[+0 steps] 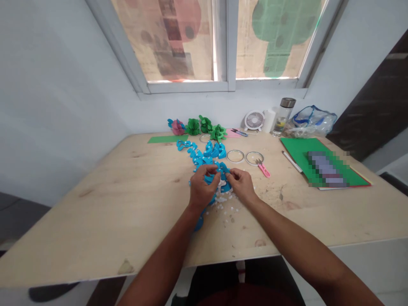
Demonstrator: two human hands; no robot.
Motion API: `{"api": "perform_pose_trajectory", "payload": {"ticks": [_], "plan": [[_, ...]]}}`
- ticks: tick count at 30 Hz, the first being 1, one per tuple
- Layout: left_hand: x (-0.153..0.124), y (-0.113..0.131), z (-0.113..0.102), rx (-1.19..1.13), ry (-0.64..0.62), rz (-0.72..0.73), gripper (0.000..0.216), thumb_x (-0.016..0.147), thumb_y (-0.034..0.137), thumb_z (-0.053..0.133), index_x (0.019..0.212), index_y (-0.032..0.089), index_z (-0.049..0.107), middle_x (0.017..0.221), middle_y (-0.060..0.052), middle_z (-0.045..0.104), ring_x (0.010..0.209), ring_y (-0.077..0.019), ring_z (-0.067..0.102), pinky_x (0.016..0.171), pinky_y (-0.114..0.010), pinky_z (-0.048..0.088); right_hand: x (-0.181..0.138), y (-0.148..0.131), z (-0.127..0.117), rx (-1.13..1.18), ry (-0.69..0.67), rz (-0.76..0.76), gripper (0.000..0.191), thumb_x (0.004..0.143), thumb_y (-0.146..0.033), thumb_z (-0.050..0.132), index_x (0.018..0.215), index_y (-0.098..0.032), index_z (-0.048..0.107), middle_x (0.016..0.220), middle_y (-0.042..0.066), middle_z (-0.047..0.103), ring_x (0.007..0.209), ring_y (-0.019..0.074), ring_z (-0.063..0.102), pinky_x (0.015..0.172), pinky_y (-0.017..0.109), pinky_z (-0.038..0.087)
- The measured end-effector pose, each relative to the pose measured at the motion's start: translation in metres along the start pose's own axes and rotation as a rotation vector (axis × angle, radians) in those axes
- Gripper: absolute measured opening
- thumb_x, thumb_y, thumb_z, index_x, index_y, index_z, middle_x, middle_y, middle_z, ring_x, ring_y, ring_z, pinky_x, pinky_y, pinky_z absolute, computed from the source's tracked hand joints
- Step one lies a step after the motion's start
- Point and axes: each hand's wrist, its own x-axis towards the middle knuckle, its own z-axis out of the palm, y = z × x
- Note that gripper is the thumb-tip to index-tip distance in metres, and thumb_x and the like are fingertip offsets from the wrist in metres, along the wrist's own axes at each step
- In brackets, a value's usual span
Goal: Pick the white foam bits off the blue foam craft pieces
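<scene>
Head view, forward-down over table

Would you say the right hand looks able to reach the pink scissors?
Probably yes: the pink scissors lie near the right hand with nothing standing between, though it is at the blue pieces.

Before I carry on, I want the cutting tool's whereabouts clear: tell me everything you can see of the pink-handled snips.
The pink-handled snips have a pink handle that looks like plastic and short, dark blades that look metallic and stand apart. They lie on the wooden tabletop, blades pointing away and leftward, handle end towards the person. The blades overlap the right-hand silvery ring; whether they touch it, I cannot tell. The right hand is nearby to the left, not touching them.
</scene>
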Motion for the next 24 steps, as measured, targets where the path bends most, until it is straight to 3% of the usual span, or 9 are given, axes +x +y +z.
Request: {"api": "perform_pose_trajectory", "payload": {"ticks": [6,14,20,24], "plan": [[-0.0011,-0.0010,0.0033,0.018,-0.036,-0.021,0.028,0.076,0.025,0.059,0.102,0.018,0.064,0.082,-0.003,0.067,0.072,-0.0147,0.061,0.068,-0.027,0.048,-0.0006,-0.0010,0.0006,0.011,-0.008,0.008,0.030,0.075,-0.041,0.052,0.057,-0.018,0.049,0.050,-0.005,0.033,0.049,0.0093,0.032,0.046,0.022,0.025],[-0.0024,0.0038,0.0024,0.038,-0.007,0.027,0.022,0.077,0.024,0.057,0.097,0.018,0.066,0.084,-0.006,0.067,0.080,-0.0179,0.062,0.073,-0.030,0.049,-0.0002,0.0011,0.0000,0.019,-0.009,0.021,0.028,0.075,-0.040,0.054,0.061,-0.016,0.055,0.051,-0.005,0.037,0.049,0.0091,0.033,0.047,0.022,0.026],[-0.0025,0.0018,0.0040,-0.022,0.007,-0.071,0.023,0.075,0.023,0.059,0.097,0.018,0.065,0.085,-0.005,0.068,0.076,-0.0162,0.062,0.071,-0.029,0.049,-0.0016,-0.0017,0.0001,-0.007,-0.032,-0.015,0.028,0.077,-0.041,0.052,0.064,-0.016,0.058,0.051,-0.004,0.040,0.050,0.0098,0.034,0.048,0.023,0.027],[0.0005,0.0015,0.0036,-0.157,0.015,-0.212,0.028,0.071,0.025,0.063,0.098,0.018,0.065,0.085,-0.004,0.068,0.075,-0.0158,0.062,0.072,-0.029,0.049,-0.0031,-0.0041,0.0003,-0.042,-0.052,-0.080,0.026,0.077,-0.038,0.051,0.067,-0.016,0.061,0.055,-0.003,0.045,0.052,0.0103,0.037,0.050,0.023,0.029]]}}
